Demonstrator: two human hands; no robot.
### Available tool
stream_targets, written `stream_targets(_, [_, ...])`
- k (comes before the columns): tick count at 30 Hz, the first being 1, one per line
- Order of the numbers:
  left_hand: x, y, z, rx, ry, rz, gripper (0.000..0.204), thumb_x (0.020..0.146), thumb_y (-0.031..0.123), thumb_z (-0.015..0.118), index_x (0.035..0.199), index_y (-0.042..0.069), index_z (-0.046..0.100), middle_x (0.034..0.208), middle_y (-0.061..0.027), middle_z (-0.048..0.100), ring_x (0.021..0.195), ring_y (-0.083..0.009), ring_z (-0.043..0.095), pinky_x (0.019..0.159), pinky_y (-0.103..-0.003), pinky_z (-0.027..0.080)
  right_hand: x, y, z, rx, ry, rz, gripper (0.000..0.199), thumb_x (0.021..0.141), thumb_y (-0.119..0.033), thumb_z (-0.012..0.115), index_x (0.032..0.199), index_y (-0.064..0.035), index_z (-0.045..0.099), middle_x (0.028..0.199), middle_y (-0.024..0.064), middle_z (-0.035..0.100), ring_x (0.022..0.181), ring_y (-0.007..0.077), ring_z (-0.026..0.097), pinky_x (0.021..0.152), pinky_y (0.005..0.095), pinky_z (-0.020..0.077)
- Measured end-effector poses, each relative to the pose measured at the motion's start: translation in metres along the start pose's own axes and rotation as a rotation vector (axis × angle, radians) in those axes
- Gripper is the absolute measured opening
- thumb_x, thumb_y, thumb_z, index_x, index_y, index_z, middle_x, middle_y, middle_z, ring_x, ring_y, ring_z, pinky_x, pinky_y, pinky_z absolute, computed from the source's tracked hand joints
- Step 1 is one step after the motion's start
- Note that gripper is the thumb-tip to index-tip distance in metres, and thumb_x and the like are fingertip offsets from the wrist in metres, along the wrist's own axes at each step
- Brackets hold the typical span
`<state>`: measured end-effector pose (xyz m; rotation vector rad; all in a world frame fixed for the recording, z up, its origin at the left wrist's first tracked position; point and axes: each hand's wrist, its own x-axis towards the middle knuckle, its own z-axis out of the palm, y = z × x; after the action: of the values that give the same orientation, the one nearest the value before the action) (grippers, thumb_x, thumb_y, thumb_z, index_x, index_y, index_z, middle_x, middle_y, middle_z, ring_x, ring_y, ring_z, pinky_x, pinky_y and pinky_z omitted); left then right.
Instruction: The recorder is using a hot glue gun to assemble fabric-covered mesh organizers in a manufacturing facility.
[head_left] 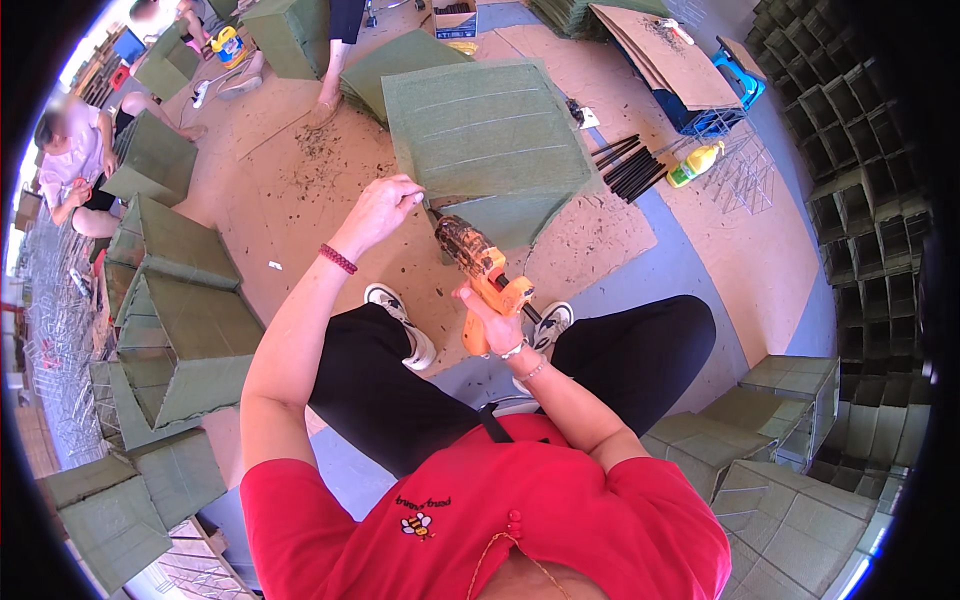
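My right hand [492,325] grips an orange hot glue gun [487,262], its body smeared with dark residue. A black stick pokes out of the gun's rear, and its nozzle points at the near left edge of a green mesh-covered box [480,125]. Thin wire lines show across the box's panel. Close to that same edge, my left hand [385,212] has its thumb and fingers pinched together. Whatever lies between those fingertips is too small to make out. The box sits on the floor beyond my feet.
Black glue sticks [633,168] lie right of the box, beside a yellow bottle [695,163] and wire frames [742,178]. Green boxes [190,310] are stacked on my left, with more [790,510] at lower right. A co-worker [75,165] sits at far left.
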<state>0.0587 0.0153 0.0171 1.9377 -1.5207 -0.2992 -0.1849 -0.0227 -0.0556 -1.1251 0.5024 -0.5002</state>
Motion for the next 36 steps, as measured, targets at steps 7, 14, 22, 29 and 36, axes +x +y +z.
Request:
stream_targets(7, [0.001,-0.002,0.002,0.015,0.009,-0.009,0.015,0.083,0.008,0.055,0.092,-0.003,0.062,0.081,-0.0154,0.058,0.068,-0.0308,0.058,0.063,-0.036,0.045,0.0,0.005,-0.002,-0.029,0.028,0.006,0.018,0.085,-0.018,0.062,0.094,-0.0026,0.058,0.088,0.0019,0.061,0.085,0.0106,0.058,0.075,0.0236,0.0447])
stream_targets(14, [0.0,-0.005,0.003,0.009,0.038,-0.004,0.015,0.083,0.009,0.056,0.09,-0.003,0.062,0.08,-0.0153,0.058,0.067,-0.0309,0.057,0.062,-0.037,0.044,-0.002,0.003,-0.005,-0.003,0.027,0.006,0.019,0.085,-0.018,0.062,0.094,-0.0024,0.057,0.088,0.0029,0.062,0.085,0.0118,0.06,0.076,0.0249,0.0452])
stream_targets(22, [0.0,-0.005,0.004,0.032,0.042,0.0,0.014,0.083,0.009,0.055,0.088,-0.002,0.062,0.079,-0.0149,0.058,0.066,-0.0313,0.057,0.061,-0.038,0.044,-0.003,-0.007,0.002,0.008,0.035,0.008,0.01,0.086,-0.012,0.057,0.089,-0.0035,0.053,0.083,0.0044,0.057,0.08,0.0126,0.053,0.073,0.0268,0.0417])
stream_targets(29, [-0.001,-0.002,0.002,0.035,0.037,-0.007,0.015,0.083,0.009,0.055,0.089,-0.003,0.062,0.081,-0.0149,0.058,0.068,-0.0312,0.057,0.063,-0.038,0.044,0.001,0.002,-0.007,-0.039,0.039,-0.022,0.013,0.086,-0.014,0.058,0.09,-0.0032,0.055,0.084,0.0032,0.059,0.08,0.0119,0.055,0.073,0.0258,0.0425])
stream_targets(36, [-0.001,-0.005,0.004,0.046,0.052,-0.012,0.015,0.083,0.01,0.055,0.089,-0.002,0.062,0.081,-0.0149,0.058,0.069,-0.0313,0.057,0.065,-0.038,0.044,-0.002,0.002,-0.006,0.043,0.054,-0.021,0.015,0.086,-0.017,0.06,0.091,-0.0033,0.056,0.085,0.0021,0.06,0.082,0.0114,0.057,0.076,0.0258,0.0436])
